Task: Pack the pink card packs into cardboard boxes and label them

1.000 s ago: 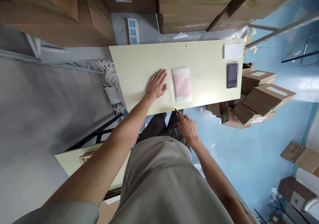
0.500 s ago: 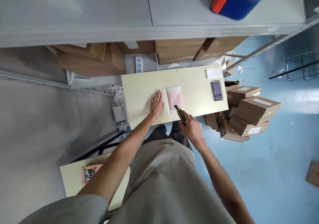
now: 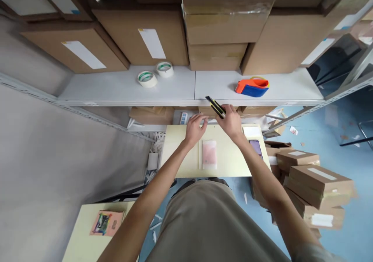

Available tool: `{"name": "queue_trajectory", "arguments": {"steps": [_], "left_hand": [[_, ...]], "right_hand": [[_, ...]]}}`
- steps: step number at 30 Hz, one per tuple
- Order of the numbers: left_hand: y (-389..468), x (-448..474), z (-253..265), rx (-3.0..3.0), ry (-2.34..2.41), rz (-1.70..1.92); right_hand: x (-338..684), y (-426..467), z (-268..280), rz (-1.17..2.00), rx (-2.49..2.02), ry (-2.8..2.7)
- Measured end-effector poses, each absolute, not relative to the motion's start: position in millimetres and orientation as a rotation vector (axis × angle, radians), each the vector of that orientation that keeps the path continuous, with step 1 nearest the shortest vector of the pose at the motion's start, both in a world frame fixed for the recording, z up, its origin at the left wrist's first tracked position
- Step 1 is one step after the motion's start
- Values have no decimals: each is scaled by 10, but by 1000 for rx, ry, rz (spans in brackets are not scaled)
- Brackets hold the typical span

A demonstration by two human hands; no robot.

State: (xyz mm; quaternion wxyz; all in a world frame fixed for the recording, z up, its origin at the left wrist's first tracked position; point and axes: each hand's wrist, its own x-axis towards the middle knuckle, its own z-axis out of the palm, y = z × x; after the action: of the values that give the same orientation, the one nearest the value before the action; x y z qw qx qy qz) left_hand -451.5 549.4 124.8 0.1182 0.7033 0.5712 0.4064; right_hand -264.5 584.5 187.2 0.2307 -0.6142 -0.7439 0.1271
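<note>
In my right hand (image 3: 230, 122) is a black and yellow utility knife (image 3: 215, 107), raised near the front edge of the shelf with its tip pointing up and left. My left hand (image 3: 196, 129) hovers to the left of it, fingers apart and holding nothing. Below both hands, a pink packet (image 3: 209, 154) in a translucent wrapper lies on the pale yellow table (image 3: 177, 165). A thin pale strip (image 3: 200, 154) runs along the packet's left side.
On the grey shelf (image 3: 128, 87) stand two rolls of tape (image 3: 147, 79) and an orange and blue tape dispenser (image 3: 252, 87), with cardboard boxes (image 3: 145, 37) behind. A phone (image 3: 256, 148) lies on the table's right. More cartons (image 3: 320, 184) are piled on the floor.
Both hands have risen off the table toward the shelf, the right one carrying the utility knife. The left hand no longer lies flat beside the packet. My view has tilted up.
</note>
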Motion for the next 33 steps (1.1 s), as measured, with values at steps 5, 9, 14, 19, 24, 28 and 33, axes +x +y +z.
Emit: {"name": "queue_trajectory", "arguments": {"steps": [5,9,14,19,24,28,33], "left_hand": [[5810,-4331,1837,2111,1675,1355],[5838,-4288,2010,2107,1732,1335],[5715,-4409,1737,2053,1834,1253],[5318,-4540,812,1816,1991,984],[4670,-4357,-167,1237,2034,531],[4343,-4110,-619,1030,2008,418],[4269,-3956,-923,838,2026,445]], "right_hand": [[-2780,6707,2098,226,-1530,-2249],[-2868,7193,2033,184,-1553,-2330],[-2859,7455,1860,157,-1579,-2355],[-2704,7019,1723,108,-1398,-2310],[-2456,6021,934,460,-1330,-2346],[-2236,5277,-49,1047,-1605,-2184],[-2162,4817,-634,1528,-1968,-1817]]}}
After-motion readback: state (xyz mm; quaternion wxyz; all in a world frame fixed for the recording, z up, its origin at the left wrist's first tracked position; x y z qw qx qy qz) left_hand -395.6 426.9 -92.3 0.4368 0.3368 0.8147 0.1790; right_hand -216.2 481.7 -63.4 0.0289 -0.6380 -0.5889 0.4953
